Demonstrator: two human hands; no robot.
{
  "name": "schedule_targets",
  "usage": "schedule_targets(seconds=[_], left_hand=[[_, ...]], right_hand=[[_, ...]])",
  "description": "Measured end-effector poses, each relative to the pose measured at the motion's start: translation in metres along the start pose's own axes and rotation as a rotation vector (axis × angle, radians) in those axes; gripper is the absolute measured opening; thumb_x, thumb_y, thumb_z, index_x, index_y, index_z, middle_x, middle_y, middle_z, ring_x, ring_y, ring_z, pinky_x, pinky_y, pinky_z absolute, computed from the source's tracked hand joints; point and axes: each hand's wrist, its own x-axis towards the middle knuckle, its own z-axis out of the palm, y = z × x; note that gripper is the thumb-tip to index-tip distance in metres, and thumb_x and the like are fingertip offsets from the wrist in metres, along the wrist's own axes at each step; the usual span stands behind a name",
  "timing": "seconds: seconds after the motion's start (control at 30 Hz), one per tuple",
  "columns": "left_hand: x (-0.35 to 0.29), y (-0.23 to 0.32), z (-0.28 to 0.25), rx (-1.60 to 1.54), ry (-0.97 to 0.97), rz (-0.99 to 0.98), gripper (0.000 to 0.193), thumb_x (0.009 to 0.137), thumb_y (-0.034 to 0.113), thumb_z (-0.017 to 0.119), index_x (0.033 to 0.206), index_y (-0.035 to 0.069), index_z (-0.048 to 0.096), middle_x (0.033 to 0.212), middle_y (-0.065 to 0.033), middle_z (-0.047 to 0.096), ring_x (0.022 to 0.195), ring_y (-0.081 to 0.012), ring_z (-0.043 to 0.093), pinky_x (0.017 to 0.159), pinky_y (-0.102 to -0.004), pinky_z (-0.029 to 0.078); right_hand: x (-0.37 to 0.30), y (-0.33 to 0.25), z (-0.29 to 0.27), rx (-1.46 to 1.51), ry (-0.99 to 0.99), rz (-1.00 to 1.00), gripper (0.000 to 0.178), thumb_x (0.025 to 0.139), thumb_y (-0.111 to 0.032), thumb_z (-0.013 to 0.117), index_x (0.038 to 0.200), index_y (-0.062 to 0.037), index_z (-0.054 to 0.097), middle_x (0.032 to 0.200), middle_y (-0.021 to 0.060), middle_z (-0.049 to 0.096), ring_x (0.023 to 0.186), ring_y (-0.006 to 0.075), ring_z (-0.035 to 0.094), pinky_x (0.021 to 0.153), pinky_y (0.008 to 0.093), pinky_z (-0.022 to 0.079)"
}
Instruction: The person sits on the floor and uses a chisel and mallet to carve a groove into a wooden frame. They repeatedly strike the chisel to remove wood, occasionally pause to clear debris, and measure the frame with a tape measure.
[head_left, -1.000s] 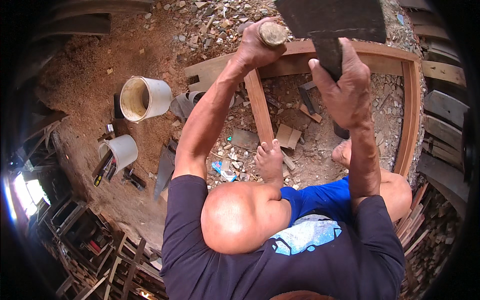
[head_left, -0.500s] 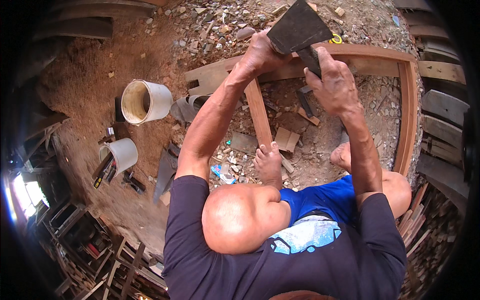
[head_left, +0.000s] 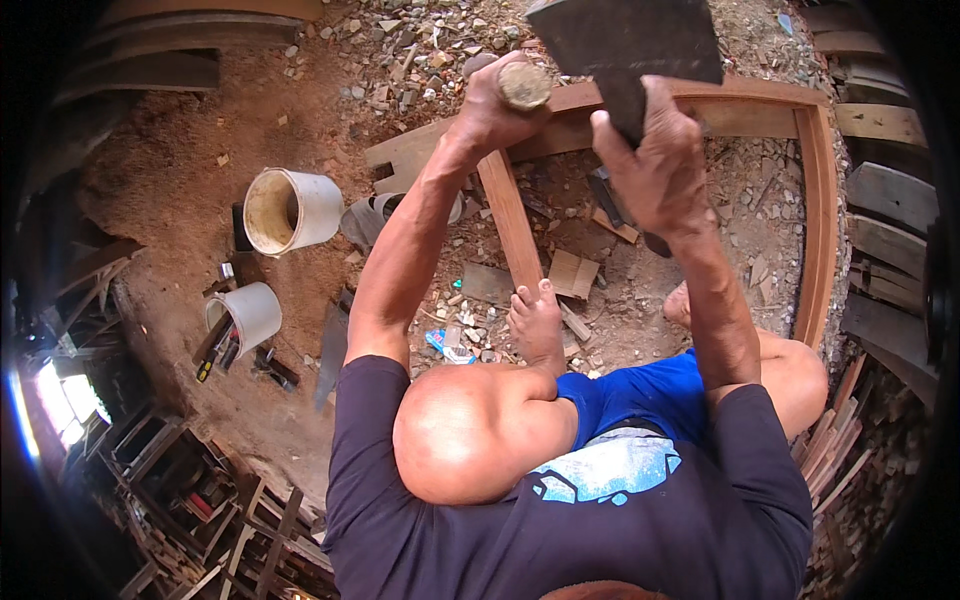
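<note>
In the head view, the left hand (head_left: pixel 492 100), at upper centre of the frame, has its fingers wrapped tight around a round wooden handle (head_left: pixel 524 86), of which only the butt end shows above the fist; the right hand (head_left: pixel 655 165), just right of it, has its fingers closed about the dark neck of a broad dark blade (head_left: pixel 630 40) that fills the top centre; whether handle and blade are one tool I cannot tell. Beneath both hands lies a reddish wooden frame (head_left: pixel 818 210) on the dirt floor (head_left: pixel 170 180), curving along the right side; a cross slat (head_left: pixel 510 220) runs down the middle, with a bare foot (head_left: pixel 538 325) at its lower end. At left stand a large white bucket (head_left: pixel 290 208) on its side and a smaller white bucket (head_left: pixel 248 312) holding tools; wood scraps (head_left: pixel 573 272) lie near the slat.
</note>
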Motion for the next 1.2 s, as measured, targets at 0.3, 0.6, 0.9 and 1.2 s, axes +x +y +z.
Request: schedule_targets(seconds=[0.3, 0.6, 0.9, 1.2], left_hand=[[-0.035, -0.016, -0.014, -0.040, 0.070, 0.175, 0.045, 0.080, 0.018, 0.088, 0.121, 0.006, 0.072, 0.115, -0.0098, 0.078, 0.104, -0.0239, 0.074, 0.093, -0.0360, 0.060], [-0.055, -0.030, -0.010, 0.050, -0.037, 0.047, 0.054, 0.078, 0.013, 0.087, 0.128, 0.005, 0.070, 0.117, -0.0098, 0.077, 0.111, -0.0240, 0.072, 0.098, -0.0368, 0.059], [0.010, 0.012, -0.012, -0.119, 0.133, 0.043, 0.032, 0.084, 0.020, 0.088, 0.104, 0.005, 0.067, 0.086, -0.0036, 0.075, 0.080, -0.0145, 0.073, 0.075, -0.0311, 0.061], [0.007, -0.011, -0.011, -0.096, 0.116, 0.017, 0.033, 0.081, 0.022, 0.090, 0.099, 0.007, 0.067, 0.086, -0.0056, 0.073, 0.080, -0.0178, 0.072, 0.077, -0.0344, 0.060]], right_hand=[[-0.001, -0.014, 0.010, -0.044, -0.151, -0.119, 0.035, 0.093, -0.014, 0.072, 0.121, -0.0014, 0.057, 0.084, 0.0242, 0.072, 0.083, 0.0457, 0.073, 0.075, 0.0529, 0.058], [-0.007, -0.020, 0.013, 0.051, -0.222, -0.059, 0.036, 0.093, -0.014, 0.073, 0.123, -0.0011, 0.058, 0.088, 0.0250, 0.073, 0.083, 0.0456, 0.074, 0.074, 0.0516, 0.059], [-0.011, -0.009, -0.029, 0.244, -0.003, 0.170, 0.034, 0.097, -0.020, 0.077, 0.122, -0.0005, 0.066, 0.084, 0.0129, 0.071, 0.073, 0.0230, 0.069, 0.069, 0.0385, 0.057], [-0.011, -0.007, -0.038, 0.348, 0.107, 0.127, 0.024, 0.098, -0.019, 0.078, 0.113, -0.0032, 0.069, 0.077, -0.0008, 0.061, 0.070, 0.0096, 0.055, 0.063, 0.0305, 0.049]])
